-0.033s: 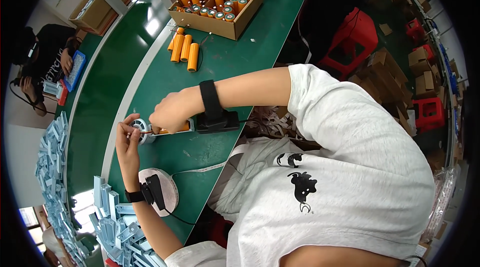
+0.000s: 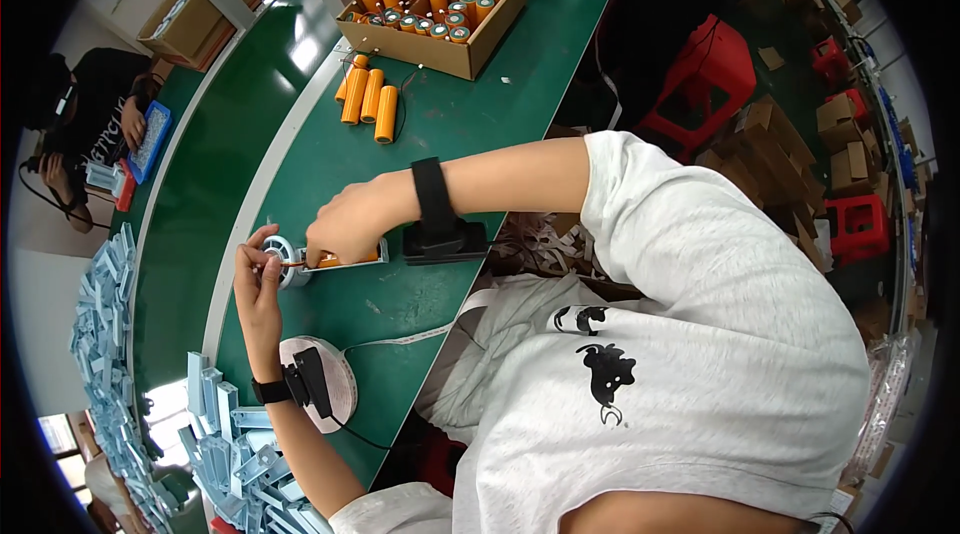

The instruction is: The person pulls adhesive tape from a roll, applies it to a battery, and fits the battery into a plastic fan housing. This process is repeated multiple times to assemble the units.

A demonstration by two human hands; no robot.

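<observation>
Wire point(image 2: 292, 264), thin and reddish, runs into your left hand point(image 2: 257, 292): thumb and index fingertips drawn together on it, a narrow pinch. Hardly changed from the earlier frame, maybe a hair to the right. It's right beside the pale round part with the slotted face point(image 2: 296, 277), which sits where it did.

Your right hand point(image 2: 352, 224) has slid slightly right, wrist strap point(image 2: 433, 196) and its black module point(image 2: 445, 243) along with it; your sleeve point(image 2: 620, 169) has shifted a touch too. Knuckles up, fingers bent down over the pale housing point(image 2: 384, 250) with the orange cell point(image 2: 369, 257) in it. Fingertips hidden, so can't tell whether you're gripping or only pressing. Housing lies on the green bench point(image 2: 430, 124), its near end just beside the round part; a bit more orange shows under your hand now.

Everything else unchanged: loose orange cells point(image 2: 373, 97) farther up the bench, cardboard box point(image 2: 440, 57) of cells beyond them, white tape roll point(image 2: 345, 389) just beside your left wrist, pale blue housings point(image 2: 230, 454) heaped at lower left.
</observation>
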